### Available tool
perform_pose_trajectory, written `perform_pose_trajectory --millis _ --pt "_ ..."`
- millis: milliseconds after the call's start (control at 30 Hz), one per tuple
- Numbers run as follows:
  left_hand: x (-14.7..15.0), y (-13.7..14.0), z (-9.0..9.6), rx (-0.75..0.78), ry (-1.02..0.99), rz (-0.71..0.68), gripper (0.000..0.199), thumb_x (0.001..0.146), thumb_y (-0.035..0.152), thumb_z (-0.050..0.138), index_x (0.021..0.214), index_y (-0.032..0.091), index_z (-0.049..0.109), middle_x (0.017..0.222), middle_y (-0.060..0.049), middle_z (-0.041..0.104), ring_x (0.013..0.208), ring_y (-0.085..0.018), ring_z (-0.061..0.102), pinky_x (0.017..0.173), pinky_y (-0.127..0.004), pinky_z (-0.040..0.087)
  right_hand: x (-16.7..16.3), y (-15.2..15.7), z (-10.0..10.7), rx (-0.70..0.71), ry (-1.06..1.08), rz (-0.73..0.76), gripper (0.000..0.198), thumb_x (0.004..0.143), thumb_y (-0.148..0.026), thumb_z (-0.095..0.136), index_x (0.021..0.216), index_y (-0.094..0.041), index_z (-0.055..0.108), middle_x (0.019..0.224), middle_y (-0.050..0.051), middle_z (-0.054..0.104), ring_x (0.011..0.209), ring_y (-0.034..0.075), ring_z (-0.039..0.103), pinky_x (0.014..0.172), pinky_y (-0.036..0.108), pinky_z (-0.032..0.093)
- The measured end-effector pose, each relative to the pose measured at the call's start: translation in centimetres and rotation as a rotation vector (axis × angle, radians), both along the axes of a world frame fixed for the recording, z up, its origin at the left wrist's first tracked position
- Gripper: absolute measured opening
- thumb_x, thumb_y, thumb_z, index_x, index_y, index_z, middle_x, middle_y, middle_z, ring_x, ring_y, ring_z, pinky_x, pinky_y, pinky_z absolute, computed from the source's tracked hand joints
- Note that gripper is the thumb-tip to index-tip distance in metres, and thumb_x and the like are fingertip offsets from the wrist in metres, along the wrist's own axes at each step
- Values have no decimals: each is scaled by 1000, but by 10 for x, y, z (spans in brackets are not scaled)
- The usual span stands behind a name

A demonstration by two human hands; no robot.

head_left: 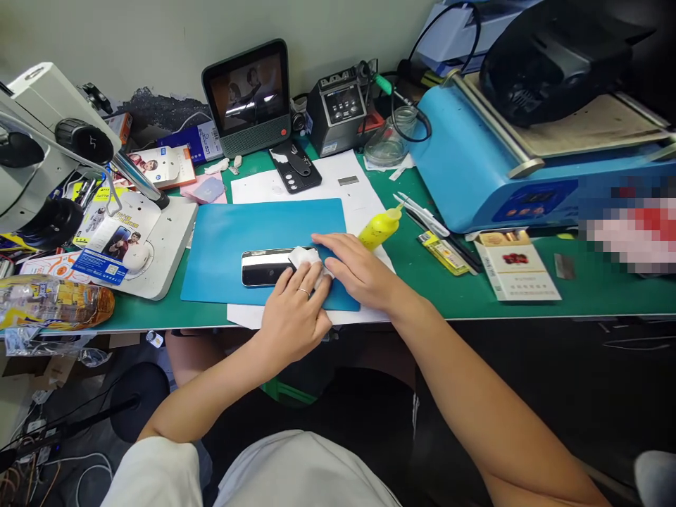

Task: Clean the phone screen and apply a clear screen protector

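Note:
A smartphone [261,270] with a dark, glossy face lies flat on a blue mat [222,232]. My left hand [296,310], wearing a ring, presses a crumpled white tissue [303,256] onto the phone's right part. Its fingers are closed over the tissue and hide some of it. My right hand [364,271] is at the phone's right end, fingers stretched out and thumb apart; whether it touches the phone is hidden. Just beyond that hand lies a yellow squeeze bottle [381,227], its nozzle pointing up and right.
A microscope [84,134] stands at left, with a drink bottle [58,301] near the edge. Behind are a smart display [248,95], a black phone back [296,166] and a soldering station [338,109]. Right are tweezers [427,217], a cigarette box [516,267] and a blue machine [475,162].

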State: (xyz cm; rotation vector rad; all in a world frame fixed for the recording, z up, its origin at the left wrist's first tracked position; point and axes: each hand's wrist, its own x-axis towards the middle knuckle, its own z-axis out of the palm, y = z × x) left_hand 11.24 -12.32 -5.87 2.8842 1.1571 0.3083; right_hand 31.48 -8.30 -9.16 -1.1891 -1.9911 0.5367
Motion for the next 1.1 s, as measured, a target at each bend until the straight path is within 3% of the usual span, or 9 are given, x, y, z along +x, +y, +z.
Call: perform_pose_trajectory --millis 233,467,733,967,1100 --pt "-31 -5 9 -26 38 64 54 102 23 40 156 12 46 166 -10 40 154 -28 39 126 -50 30 -2 1 2 -20 -2 7 47 106 -35 37 149 -24 52 141 14 64 131 33 57 112 60 46" --pt "-7 9 7 -29 36 54 54 103 25 41 154 10 48 166 -10 42 155 -28 38 128 -50 29 -2 -2 3 -12 -17 -9 46 106 -33 38 147 -20 53 141 16 64 131 33 57 113 60 46" --pt "-35 -13 13 -31 9 68 54 100 21 43 153 9 50 163 -11 45 152 -29 44 126 -50 34 -1 -3 3 -33 -58 -16 50 104 -28 38 153 -23 46 144 16 61 135 34 56 114 64 45" --pt "-7 6 6 7 -81 41 52 100 23 45 147 2 55 156 -16 53 147 -30 51 123 -44 40 -2 -7 5 -56 -60 -38 53 104 -21 37 156 -25 41 147 15 61 138 32 56 115 62 47" --pt "-19 1 13 -51 -64 46 51 101 22 44 148 6 55 157 -14 53 148 -28 49 124 -44 38 -1 -9 8 -70 -71 -36 53 103 -21 39 156 -24 42 149 14 60 142 31 54 118 60 45"
